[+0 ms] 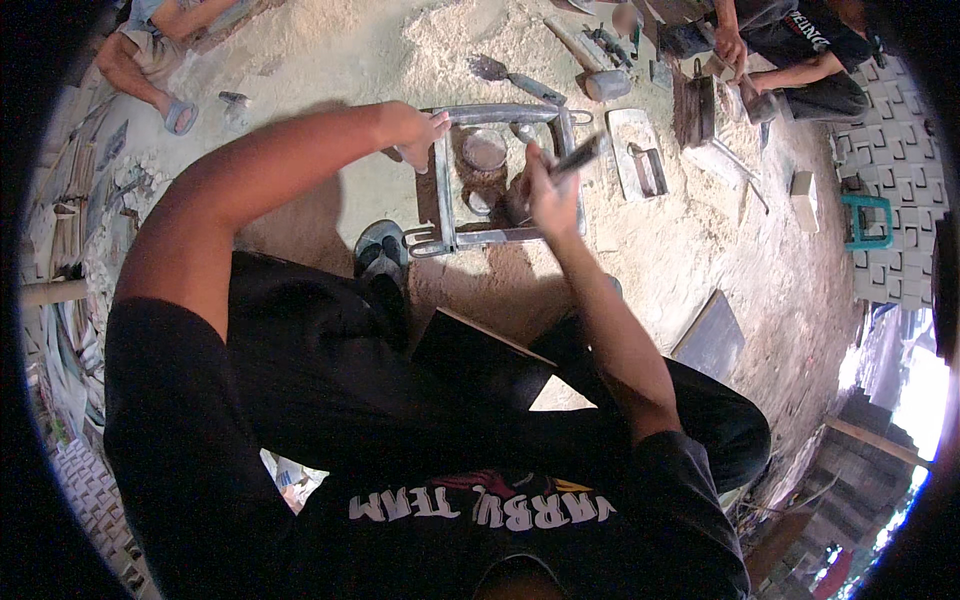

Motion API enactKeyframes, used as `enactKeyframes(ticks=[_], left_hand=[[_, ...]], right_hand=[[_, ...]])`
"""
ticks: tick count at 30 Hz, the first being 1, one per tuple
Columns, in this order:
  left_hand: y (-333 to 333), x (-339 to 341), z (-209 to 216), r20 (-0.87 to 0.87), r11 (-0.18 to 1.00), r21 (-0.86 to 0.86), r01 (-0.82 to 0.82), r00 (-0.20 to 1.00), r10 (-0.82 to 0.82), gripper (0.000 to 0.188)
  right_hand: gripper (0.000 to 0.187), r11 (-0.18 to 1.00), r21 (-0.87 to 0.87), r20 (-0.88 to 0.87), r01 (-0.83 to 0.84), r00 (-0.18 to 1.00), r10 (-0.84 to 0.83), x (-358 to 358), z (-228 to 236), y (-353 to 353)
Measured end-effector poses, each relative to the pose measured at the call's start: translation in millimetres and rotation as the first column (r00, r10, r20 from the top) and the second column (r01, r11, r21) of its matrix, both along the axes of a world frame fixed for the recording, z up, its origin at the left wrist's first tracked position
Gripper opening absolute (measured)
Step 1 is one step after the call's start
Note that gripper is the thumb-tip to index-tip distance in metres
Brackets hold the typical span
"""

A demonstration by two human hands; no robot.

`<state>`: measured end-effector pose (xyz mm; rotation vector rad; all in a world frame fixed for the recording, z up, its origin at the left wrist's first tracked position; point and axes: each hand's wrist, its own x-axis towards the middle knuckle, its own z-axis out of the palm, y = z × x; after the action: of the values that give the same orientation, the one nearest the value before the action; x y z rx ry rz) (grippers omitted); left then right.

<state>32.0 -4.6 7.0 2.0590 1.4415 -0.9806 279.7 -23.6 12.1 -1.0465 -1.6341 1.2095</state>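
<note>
Noting motion blur on the right hand (548, 205) and on the dark tool (580, 157) in it; cannot confirm the tool's exact kind. Cannot see part of the frame (446, 190) behind the right hand and its forearm. Observing two co-workers cut off by the upper edge, one beyond each hand.

Recording the right hand as closed around the tool, above the right part of the frame. Recording the left hand (408, 135) as set against the frame's far left corner, with fingers partly extended; cannot tell whether gripping or merely resting. Locating the frame between the hands, mostly to the right of the left hand and extending nearer to the body.

Finding the frame four-sided, dark grey and metal-looking, with narrow rails and looped ends. Noting a round, flat-topped brown disc (484, 150) inside, left of the right hand. Listing, beyond the right hand, a trowel (535, 88) and a thick-headed mallet (607, 85) on a pale, powdery floor (770, 270).
</note>
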Motion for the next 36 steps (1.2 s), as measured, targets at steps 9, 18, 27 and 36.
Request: enactKeyframes(ticks=[9,18,27,36], left_hand=[[3,-6,-10,0.034,1.0,0.026,-0.012,0.999,0.011,0.105],[0,-14,-13,0.047,1.0,0.017,-0.021,0.999,0.02,0.104],[0,-5,-4,0.042,0.99,-0.057,-0.128,0.991,0.13,0.101],[2,-5,-6,0.052,0.996,-0.035,-0.084,0.995,0.086,0.105]], right_hand=[[0.019,0.982,-0.176,-0.152,-0.073,0.987,0.046,11,-2,3],[0.017,0.99,-0.12,-0.052,-0.078,0.996,0.072,2,26,4],[0.021,0.978,-0.169,-0.07,-0.122,0.991,0.112,3,53,0],[0.022,0.957,-0.124,-0.065,-0.263,0.964,0.257,11,20,-2]])
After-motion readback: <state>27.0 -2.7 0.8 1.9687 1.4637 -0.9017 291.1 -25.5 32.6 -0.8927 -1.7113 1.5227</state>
